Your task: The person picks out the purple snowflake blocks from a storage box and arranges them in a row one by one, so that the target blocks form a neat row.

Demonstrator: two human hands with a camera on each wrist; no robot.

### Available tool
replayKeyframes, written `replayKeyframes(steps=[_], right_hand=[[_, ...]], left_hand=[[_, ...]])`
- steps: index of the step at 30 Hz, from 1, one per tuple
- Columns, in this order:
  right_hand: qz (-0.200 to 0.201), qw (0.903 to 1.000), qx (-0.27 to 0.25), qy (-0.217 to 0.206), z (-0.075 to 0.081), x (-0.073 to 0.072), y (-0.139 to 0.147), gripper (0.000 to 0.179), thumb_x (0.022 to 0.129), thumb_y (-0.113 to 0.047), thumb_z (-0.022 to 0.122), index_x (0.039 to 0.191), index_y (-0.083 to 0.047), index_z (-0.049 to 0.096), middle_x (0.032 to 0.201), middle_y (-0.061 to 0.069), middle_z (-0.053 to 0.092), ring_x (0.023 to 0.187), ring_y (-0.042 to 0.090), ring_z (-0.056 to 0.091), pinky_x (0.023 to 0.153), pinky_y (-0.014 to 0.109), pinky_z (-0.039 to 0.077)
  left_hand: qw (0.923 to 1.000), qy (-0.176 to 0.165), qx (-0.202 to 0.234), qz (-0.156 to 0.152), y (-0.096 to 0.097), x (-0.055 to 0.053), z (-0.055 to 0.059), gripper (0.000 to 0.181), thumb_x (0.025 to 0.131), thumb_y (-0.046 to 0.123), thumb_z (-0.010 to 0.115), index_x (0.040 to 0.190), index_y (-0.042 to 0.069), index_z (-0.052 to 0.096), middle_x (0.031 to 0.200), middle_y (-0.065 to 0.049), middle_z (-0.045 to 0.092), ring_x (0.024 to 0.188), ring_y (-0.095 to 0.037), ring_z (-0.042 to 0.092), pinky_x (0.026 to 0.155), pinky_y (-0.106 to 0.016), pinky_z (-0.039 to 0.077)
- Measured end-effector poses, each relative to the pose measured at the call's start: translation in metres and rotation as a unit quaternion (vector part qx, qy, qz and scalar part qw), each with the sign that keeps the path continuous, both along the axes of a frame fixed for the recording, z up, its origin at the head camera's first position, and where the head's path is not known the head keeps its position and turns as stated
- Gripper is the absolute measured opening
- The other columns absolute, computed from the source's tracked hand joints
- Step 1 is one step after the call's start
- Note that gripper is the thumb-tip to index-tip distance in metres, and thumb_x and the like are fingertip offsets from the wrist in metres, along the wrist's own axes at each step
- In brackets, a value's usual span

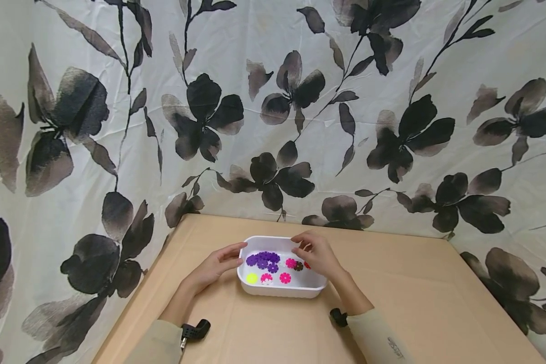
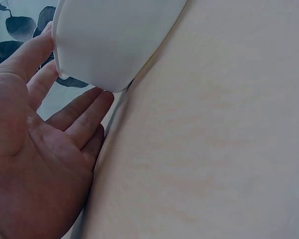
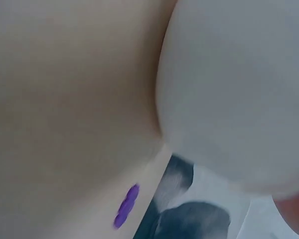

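A white plastic tub (image 1: 282,291) stands on the table, holding small flower-shaped discs. Purple discs (image 1: 263,259) cluster toward its left; pink discs (image 1: 285,278), a yellow disc (image 1: 252,278) and a brown disc (image 1: 299,266) lie around them. My left hand (image 1: 214,265) touches the tub's left end with extended fingers, as the left wrist view (image 2: 50,139) also shows. Over the tub's right end hangs my right hand (image 1: 318,255), fingers loosely bent, nothing visible between them. It partly covers a red disc (image 1: 307,265). Only a blurred fingertip (image 3: 295,211) shows in the right wrist view.
The tan tabletop (image 1: 418,298) extends around the tub. A purple piece (image 3: 126,206) lies on the table beyond the tub in the right wrist view. Behind the table hangs a white cloth (image 1: 264,136) with dark flowers. Both wrists wear black bands.
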State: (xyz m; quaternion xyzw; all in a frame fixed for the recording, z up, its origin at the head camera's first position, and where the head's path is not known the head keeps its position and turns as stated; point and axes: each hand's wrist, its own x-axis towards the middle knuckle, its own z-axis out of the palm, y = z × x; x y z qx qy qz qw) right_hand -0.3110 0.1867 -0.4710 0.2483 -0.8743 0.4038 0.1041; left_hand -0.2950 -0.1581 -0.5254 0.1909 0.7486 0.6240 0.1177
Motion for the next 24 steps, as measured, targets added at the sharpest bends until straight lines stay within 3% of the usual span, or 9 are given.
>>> replayKeyframes(steps=[7, 16, 24], right_hand=[[0.049, 0.9950, 0.083, -0.023, -0.001, -0.006, -0.026, 0.027, 0.092, -0.010, 0.080, 0.118, -0.007, 0.077, 0.112, 0.009, 0.074, 0.092, 0.017, 0.065, 0.077, 0.024, 0.057], [0.085, 0.9810, 0.156, -0.080, -0.006, -0.014, -0.047, 0.033, 0.096, -0.011, 0.074, 0.129, -0.006, 0.072, 0.123, 0.011, 0.074, 0.103, 0.024, 0.066, 0.086, 0.034, 0.058], [0.091, 0.9757, 0.194, -0.045, -0.018, -0.017, -0.061, 0.024, 0.095, -0.009, 0.076, 0.117, -0.001, 0.077, 0.105, 0.011, 0.078, 0.083, 0.015, 0.063, 0.075, 0.028, 0.056]], left_hand=[[1.0000, 0.003, 0.002, -0.004, 0.000, 0.000, 0.002, 0.057, 0.102, 0.028, 0.069, 0.155, 0.022, 0.050, 0.158, -0.013, 0.050, 0.147, -0.033, 0.047, 0.123, -0.053, 0.035], [0.9999, 0.003, 0.006, -0.013, -0.002, -0.001, 0.002, 0.058, 0.103, 0.027, 0.067, 0.157, 0.019, 0.048, 0.159, -0.013, 0.049, 0.148, -0.034, 0.046, 0.123, -0.053, 0.035], [0.9998, 0.001, 0.008, -0.017, -0.003, 0.001, 0.001, 0.060, 0.103, 0.028, 0.067, 0.158, 0.015, 0.045, 0.159, -0.017, 0.048, 0.147, -0.036, 0.046, 0.122, -0.053, 0.035]])
